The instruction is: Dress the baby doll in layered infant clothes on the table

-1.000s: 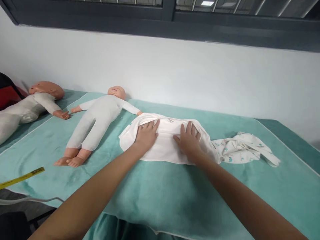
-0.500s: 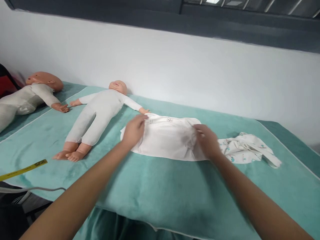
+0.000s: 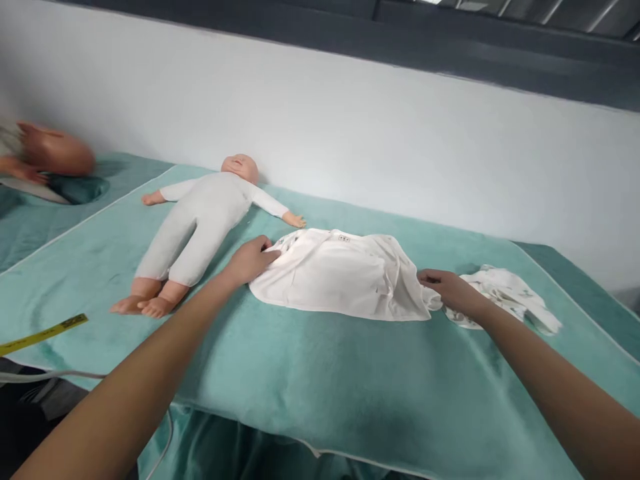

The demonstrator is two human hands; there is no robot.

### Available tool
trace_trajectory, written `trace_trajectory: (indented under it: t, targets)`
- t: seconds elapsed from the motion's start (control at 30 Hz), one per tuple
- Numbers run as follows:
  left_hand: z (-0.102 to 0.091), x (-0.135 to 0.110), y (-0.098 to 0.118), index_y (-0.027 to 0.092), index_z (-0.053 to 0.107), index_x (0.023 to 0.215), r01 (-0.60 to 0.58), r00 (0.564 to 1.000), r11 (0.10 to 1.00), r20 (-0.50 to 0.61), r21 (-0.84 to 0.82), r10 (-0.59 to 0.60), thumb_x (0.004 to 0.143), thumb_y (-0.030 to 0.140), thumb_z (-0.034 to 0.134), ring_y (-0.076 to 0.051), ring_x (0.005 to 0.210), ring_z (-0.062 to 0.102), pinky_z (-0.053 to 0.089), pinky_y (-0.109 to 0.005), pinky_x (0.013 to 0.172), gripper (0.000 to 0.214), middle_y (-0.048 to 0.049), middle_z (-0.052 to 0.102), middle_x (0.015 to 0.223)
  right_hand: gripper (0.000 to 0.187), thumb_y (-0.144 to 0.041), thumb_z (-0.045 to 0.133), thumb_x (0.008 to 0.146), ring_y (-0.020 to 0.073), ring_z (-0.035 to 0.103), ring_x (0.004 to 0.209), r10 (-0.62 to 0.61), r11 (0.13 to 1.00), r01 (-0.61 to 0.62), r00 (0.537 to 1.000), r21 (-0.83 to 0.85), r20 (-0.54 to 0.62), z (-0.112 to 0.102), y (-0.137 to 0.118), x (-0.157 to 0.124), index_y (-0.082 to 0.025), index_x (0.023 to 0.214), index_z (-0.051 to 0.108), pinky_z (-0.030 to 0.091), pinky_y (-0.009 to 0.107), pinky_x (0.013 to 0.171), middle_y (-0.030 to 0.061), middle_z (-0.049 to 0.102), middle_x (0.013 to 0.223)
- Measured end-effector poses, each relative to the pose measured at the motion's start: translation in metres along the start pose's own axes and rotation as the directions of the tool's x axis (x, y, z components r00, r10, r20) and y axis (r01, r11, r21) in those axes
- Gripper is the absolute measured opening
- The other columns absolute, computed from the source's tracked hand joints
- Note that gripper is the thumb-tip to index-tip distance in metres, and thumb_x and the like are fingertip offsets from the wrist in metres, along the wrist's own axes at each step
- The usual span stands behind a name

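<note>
A white baby shirt (image 3: 345,277) lies spread on the green cloth, its neck label toward the wall. My left hand (image 3: 253,259) pinches the shirt's left edge between thumb and fingers. At the opposite side, my right hand (image 3: 447,287) is closed on the shirt's right edge, the fingertips partly hidden. Left of the shirt, a baby doll (image 3: 205,213) in a white body suit lies on its back with arms spread. Its hand nearly reaches the shirt's upper left corner. A crumpled patterned white garment (image 3: 515,293) lies just beyond my right hand.
Green cloth (image 3: 320,373) covers the table, which meets a white wall (image 3: 350,133) at the back. A second doll (image 3: 57,150), blurred, is at the far left. Yellow tape (image 3: 45,333) and a pale cable (image 3: 55,375) are at the left front edge.
My hands have moved apart, drawing the shirt's sides outward so that it lies wider. The second doll at the far left has shifted and turned, now partly out of view.
</note>
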State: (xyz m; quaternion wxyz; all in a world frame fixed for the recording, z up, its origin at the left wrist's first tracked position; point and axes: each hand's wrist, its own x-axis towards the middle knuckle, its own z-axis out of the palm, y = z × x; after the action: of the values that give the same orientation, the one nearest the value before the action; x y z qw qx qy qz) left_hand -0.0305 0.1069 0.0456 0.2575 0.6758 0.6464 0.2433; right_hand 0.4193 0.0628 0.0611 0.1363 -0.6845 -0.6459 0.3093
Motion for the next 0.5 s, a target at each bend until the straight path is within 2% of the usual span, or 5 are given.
trace_trajectory:
  t: [0.07,0.17,0.27,0.37,0.5]
  targets:
    - [-0.003,0.006,-0.004,0.020,0.057,0.086,0.046,0.989,0.996,-0.134,-0.081,-0.057,0.083,0.044,0.053,-0.019,0.076,0.058,0.043,-0.030,0.067,0.025,-0.0016,0.063,0.082,0.037,-0.057,0.054,0.083,0.0176,0.053,0.068,-0.012,1.000,0.012,1.000,0.024,-0.024,0.001,0.001,0.001,-0.022,0.082,0.063,0.040,0.028,0.060,0.0014,0.063,0.077]
    - [-0.010,0.011,-0.008,0.018,0.057,0.105,0.104,0.912,0.991,-0.390,-0.083,-0.128,0.087,0.030,0.049,-0.024,0.092,0.062,0.048,-0.036,0.082,0.023,-0.0083,0.066,0.100,0.038,-0.059,0.056,0.081,0.0162,0.051,0.065,-0.024,0.999,0.027,0.998,0.038,-0.063,0.000,0.006,0.005,-0.022,0.082,0.062,0.039,0.027,0.058,0.0005,0.060,0.073]
    - [-0.004,0.007,0.004,0.017,0.054,0.120,0.012,0.867,0.993,-0.497,0.113,0.047,0.088,0.021,0.049,-0.030,0.119,0.055,0.042,-0.044,0.102,0.033,-0.0144,0.060,0.125,0.035,-0.057,0.058,0.080,0.0147,0.049,0.060,-0.021,1.000,0.022,0.997,0.022,-0.071,-0.004,0.012,0.012,-0.021,0.080,0.061,0.038,0.026,0.055,-0.0002,0.059,0.070]
    - [0.020,0.001,0.027,0.017,0.054,0.125,-0.214,0.881,0.912,-0.334,0.349,0.335,0.090,0.029,0.055,-0.031,0.129,0.048,0.037,-0.045,0.110,0.037,-0.0143,0.056,0.135,0.031,-0.052,0.061,0.079,0.0160,0.054,0.062,0.051,0.998,-0.054,0.991,-0.018,-0.123,-0.014,0.017,0.022,-0.021,0.081,0.064,0.040,0.027,0.056,0.0020,0.065,0.073]
    - [0.052,0.009,0.050,0.017,0.044,0.139,-0.261,0.946,0.867,-0.066,0.425,0.317,0.087,0.037,0.063,-0.031,0.138,0.040,0.032,-0.050,0.113,0.059,-0.0158,0.050,0.146,0.024,-0.042,0.058,0.080,0.0194,0.058,0.061,0.168,0.976,-0.205,0.925,-0.076,-0.341,-0.030,0.015,0.038,-0.019,0.078,0.065,0.043,0.031,0.057,0.0065,0.067,0.071]
